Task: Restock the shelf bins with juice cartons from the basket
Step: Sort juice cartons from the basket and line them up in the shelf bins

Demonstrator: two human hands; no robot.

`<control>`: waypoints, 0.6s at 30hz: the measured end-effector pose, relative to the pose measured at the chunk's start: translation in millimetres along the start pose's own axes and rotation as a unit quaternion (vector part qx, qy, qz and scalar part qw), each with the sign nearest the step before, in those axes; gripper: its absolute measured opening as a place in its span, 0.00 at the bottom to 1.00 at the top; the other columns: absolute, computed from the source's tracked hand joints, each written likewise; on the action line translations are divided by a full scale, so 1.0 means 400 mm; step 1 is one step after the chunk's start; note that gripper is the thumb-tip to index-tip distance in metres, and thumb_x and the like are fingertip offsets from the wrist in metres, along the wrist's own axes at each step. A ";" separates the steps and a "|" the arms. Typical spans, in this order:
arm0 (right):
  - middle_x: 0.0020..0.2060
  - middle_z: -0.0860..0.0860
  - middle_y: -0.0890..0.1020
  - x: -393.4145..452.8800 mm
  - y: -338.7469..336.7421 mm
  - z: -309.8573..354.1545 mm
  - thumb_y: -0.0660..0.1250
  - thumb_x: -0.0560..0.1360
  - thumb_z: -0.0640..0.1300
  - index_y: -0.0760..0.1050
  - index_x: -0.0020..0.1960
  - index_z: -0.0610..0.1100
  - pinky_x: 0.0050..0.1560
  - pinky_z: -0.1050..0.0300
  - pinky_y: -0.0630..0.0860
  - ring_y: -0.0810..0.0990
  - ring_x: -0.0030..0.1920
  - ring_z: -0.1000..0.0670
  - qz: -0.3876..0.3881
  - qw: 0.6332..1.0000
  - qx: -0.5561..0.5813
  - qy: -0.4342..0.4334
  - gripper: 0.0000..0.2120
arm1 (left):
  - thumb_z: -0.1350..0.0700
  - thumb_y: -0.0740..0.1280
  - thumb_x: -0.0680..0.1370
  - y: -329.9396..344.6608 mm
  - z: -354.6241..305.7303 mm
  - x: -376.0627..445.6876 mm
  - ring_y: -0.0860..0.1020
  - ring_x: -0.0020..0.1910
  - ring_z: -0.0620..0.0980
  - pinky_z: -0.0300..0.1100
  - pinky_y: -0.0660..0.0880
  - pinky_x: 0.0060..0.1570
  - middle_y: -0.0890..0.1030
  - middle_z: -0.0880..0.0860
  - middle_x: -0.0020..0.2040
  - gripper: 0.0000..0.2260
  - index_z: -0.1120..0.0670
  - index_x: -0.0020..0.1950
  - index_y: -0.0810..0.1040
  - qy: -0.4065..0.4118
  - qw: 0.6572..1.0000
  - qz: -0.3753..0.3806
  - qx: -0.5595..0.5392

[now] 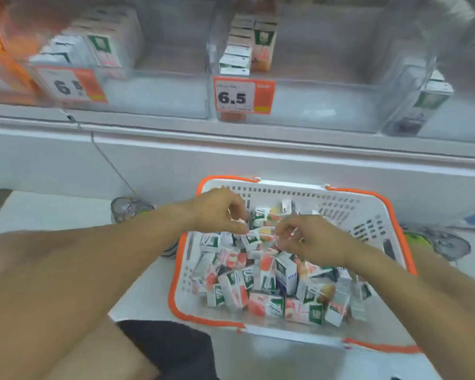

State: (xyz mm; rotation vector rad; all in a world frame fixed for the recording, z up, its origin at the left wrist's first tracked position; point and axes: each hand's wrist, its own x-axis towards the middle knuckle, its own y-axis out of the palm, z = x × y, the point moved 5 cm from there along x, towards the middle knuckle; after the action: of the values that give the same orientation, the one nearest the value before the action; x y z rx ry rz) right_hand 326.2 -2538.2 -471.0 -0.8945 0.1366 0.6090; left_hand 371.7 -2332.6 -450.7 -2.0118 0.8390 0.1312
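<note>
A white basket with orange rim (307,190) stands on the floor, holding several small juice cartons (266,278) in a loose heap. Both my hands reach into its far half. My left hand (220,212) and my right hand (310,238) have curled fingers that meet over a carton (261,235) lying on top of the heap; the blur hides which hand actually holds it. Above, clear shelf bins (294,72) hold rows of upright cartons: one bin at the left (93,48), one in the middle (247,45), one at the right (428,105).
Orange price tags reading 6.5 (243,96) hang on the bin fronts. A white shelf ledge (231,149) runs between bins and basket. My shoes (129,208) flank the basket on the pale floor, my left knee fills the lower left.
</note>
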 end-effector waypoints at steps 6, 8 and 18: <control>0.55 0.50 0.80 -0.042 0.170 -0.207 0.70 0.77 0.47 0.76 0.61 0.45 0.58 0.53 0.77 0.80 0.53 0.50 0.046 0.994 -0.032 0.093 0.14 | 0.49 0.74 0.74 0.345 0.094 0.012 0.75 0.63 0.52 0.44 0.72 0.62 0.75 0.52 0.66 0.24 0.53 0.67 0.73 -0.093 0.983 0.156 0.012; 0.56 0.48 0.78 -0.037 0.186 -0.233 0.70 0.76 0.47 0.75 0.64 0.45 0.57 0.55 0.75 0.79 0.56 0.48 0.029 0.993 -0.061 0.100 0.17 | 0.52 0.75 0.74 0.401 0.135 0.009 0.72 0.68 0.53 0.45 0.69 0.67 0.70 0.53 0.71 0.27 0.52 0.71 0.70 -0.110 0.979 0.163 0.045; 0.56 0.47 0.77 0.033 0.239 -0.248 0.75 0.70 0.59 0.73 0.64 0.45 0.55 0.52 0.76 0.78 0.54 0.47 -0.025 0.988 -0.022 0.149 0.28 | 0.58 0.79 0.69 0.437 0.172 0.040 0.72 0.67 0.55 0.45 0.69 0.66 0.72 0.54 0.70 0.35 0.54 0.73 0.68 -0.102 0.988 0.117 0.023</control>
State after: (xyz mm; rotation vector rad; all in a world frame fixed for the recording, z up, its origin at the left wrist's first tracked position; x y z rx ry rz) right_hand 298.1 -2563.3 -604.2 -1.0260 0.3706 0.4289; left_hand 293.6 -2346.1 -621.7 -1.8149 0.9350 0.4396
